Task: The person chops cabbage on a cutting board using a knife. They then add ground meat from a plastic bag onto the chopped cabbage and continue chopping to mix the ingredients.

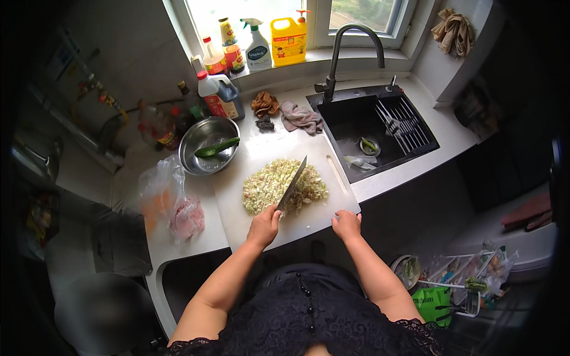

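My left hand [264, 227] is closed round the handle of a kitchen knife [294, 181]. Its long blade points away from me and lies across a wide heap of finely chopped pale green vegetable [267, 188]. The heap spreads over the middle of a white cutting board [234, 222], which has a slot near its right edge. At the board's front right corner, my right hand [347, 224] is closed on the edge with curled fingers. The fingertips there are partly hidden.
A steel bowl [189, 137] holding a green cucumber [217, 148] stands behind the board's left. Bagged pink meat [187, 218] lies left. A cloth [301, 117] and brown soaked food [265, 104] lie behind. The black sink [344, 127] is right; bottles [221, 98] line the back.
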{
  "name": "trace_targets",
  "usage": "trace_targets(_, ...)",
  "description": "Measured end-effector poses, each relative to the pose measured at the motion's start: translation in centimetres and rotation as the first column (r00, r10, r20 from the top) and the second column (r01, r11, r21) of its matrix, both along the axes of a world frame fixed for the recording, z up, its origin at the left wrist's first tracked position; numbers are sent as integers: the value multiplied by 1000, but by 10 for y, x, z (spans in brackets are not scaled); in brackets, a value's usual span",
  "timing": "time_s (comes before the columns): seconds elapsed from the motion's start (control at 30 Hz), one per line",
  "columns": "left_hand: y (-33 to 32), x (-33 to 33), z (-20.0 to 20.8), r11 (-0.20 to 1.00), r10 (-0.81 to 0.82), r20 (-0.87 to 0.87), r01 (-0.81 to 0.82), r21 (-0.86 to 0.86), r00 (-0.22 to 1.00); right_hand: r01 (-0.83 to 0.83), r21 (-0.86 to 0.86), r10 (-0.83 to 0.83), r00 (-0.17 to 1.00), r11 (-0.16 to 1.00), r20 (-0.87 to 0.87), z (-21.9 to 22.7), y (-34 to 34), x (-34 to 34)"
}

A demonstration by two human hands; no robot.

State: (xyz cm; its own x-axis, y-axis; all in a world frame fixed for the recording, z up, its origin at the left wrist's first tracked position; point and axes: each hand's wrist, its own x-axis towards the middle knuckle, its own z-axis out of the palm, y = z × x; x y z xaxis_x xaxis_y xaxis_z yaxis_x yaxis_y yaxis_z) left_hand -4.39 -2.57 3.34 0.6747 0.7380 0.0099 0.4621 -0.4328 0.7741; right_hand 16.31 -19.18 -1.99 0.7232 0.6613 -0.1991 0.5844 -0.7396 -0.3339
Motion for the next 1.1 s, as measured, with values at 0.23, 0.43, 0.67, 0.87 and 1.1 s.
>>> trace_targets(0.23, 7, -16, -24, 1000, 29, -23, -29, 10, 999, -14, 7, 14, 1000, 1000, -3, 2, 4, -2)
trace_targets(0.43, 1, -27, -17, 994, 103, 22, -104, 24, 994, -14, 31, 14, 1000, 999, 7, -4, 0, 0)
trace_targets(0.67, -2, -25, 3, 990, 141, 68, -141, -5, 988, -23, 2, 23, 1000, 1000, 20, -4, 4, 2)
trace_targets(0.87, -2, -31, -14, 986, 152, 54, -155, 58, 987, -45, -21, 46, 998, 999, 47, 4, 8, -4)
trace_targets(1.1, -7, -35, -19, 980, 198, 26, -197, -16, 980, -175, 172, 196, 974, 969, -114, 25, 40, -37)
